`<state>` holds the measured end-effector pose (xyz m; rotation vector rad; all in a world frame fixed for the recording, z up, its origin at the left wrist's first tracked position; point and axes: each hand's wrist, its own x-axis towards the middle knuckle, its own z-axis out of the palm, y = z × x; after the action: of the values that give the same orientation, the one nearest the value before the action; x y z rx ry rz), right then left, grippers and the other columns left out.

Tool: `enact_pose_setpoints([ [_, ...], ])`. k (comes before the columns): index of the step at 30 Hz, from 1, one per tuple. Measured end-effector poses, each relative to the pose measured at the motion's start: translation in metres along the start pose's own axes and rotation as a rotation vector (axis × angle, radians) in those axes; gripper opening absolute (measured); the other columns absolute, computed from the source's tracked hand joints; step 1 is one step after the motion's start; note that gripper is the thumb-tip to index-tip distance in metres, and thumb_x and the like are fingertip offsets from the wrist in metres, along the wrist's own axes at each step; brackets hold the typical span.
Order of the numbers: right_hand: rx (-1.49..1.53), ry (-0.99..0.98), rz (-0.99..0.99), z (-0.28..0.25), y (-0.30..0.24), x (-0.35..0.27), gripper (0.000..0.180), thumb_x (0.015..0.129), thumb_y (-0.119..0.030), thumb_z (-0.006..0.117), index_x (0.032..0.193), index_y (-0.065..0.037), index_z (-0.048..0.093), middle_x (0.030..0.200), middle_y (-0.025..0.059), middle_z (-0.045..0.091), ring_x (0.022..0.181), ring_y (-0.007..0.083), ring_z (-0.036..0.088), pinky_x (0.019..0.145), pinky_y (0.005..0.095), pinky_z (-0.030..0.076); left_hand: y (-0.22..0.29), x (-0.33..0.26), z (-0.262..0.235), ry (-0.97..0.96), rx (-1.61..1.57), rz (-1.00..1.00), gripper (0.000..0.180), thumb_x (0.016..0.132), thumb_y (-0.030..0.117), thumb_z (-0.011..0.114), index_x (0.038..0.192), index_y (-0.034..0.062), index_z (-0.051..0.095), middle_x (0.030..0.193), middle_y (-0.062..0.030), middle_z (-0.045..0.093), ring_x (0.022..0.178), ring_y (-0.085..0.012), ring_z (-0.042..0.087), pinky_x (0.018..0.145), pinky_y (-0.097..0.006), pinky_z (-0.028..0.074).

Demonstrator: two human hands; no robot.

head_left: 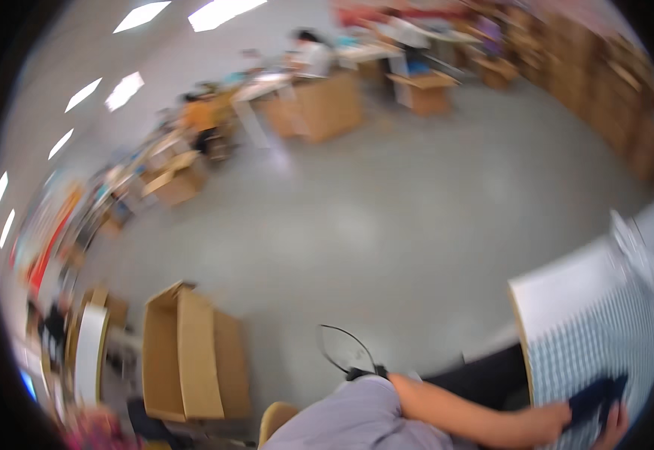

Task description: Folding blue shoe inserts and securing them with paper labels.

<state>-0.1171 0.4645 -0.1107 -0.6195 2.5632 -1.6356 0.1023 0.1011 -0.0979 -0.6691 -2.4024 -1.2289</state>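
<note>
Dark cloth (593, 397), or at least that's what it looks like with all the blur, is up over the near end of the table (559, 300), lower right. Left hand (541, 426) looks closed on its near end, fingers curled in. Right hand (613, 431) is at the other end, fingertips up against it, but I honestly can't tell if it's pinching or just touching. My guess is one hand at each end so it doesn't flop around, and over the table so there's support underneath.

Under it there's a checked sheet (589, 349), pale blue, covering a lot of the top. Something clear and crumpled, maybe a plastic bag (633, 244), sits farther back, partly lost in the dark rim.

Off to the left an open box (201, 352) stands near the person, what's inside I can't see. Way back, people (313, 58) sit at other tables, too smeared to make out what they're handling.
</note>
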Motion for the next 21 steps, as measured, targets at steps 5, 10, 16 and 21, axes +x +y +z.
enact_pose_setpoints([
  [5, 0.155, -0.075, 0.165, 0.112, -0.181, -0.044, 0.042, 0.093, -0.013, 0.08, 0.129, 0.004, 0.067, 0.119, 0.0129, 0.072, 0.106, 0.0176, 0.069, 0.098, 0.0336, 0.053, 0.011, -0.011, -0.047, -0.023, 0.339, 0.107, 0.014, 0.091, 0.012, 0.067, 0.089, -0.0014, 0.069, 0.108, -0.0143, 0.066, 0.104, -0.0329, 0.064, 0.083, -0.044, 0.055],
  [10, 0.417, -0.114, 0.391, 0.129, -0.223, -0.038, 0.033, 0.084, 0.003, 0.087, 0.115, 0.009, 0.078, 0.1, 0.0168, 0.081, 0.086, 0.0175, 0.078, 0.08, 0.0278, 0.064, 0.0, -0.008, -0.05, 0.087, 0.359, 0.226, 0.039, 0.085, 0.018, 0.083, 0.117, -0.0029, 0.075, 0.113, -0.0135, 0.071, 0.099, -0.0269, 0.07, 0.083, -0.037, 0.058],
  [16, 0.417, -0.187, 0.429, 0.135, -0.236, -0.049, 0.03, 0.082, 0.0, 0.091, 0.109, 0.008, 0.081, 0.099, 0.0159, 0.081, 0.089, 0.017, 0.078, 0.083, 0.0275, 0.062, 0.01, -0.013, -0.043, 0.057, 0.375, 0.246, 0.035, 0.084, 0.018, 0.082, 0.113, -0.0012, 0.077, 0.113, -0.0132, 0.071, 0.098, -0.0273, 0.07, 0.084, -0.038, 0.058],
  [21, 0.311, -0.229, 0.384, 0.144, -0.228, -0.05, 0.031, 0.084, -0.008, 0.092, 0.109, 0.007, 0.081, 0.097, 0.0127, 0.08, 0.087, 0.0142, 0.076, 0.081, 0.0264, 0.06, 0.01, -0.017, -0.041, 0.038, 0.417, 0.247, 0.033, 0.084, 0.019, 0.082, 0.11, 0.0008, 0.079, 0.113, -0.0136, 0.072, 0.1, -0.0281, 0.07, 0.085, -0.039, 0.059],
])
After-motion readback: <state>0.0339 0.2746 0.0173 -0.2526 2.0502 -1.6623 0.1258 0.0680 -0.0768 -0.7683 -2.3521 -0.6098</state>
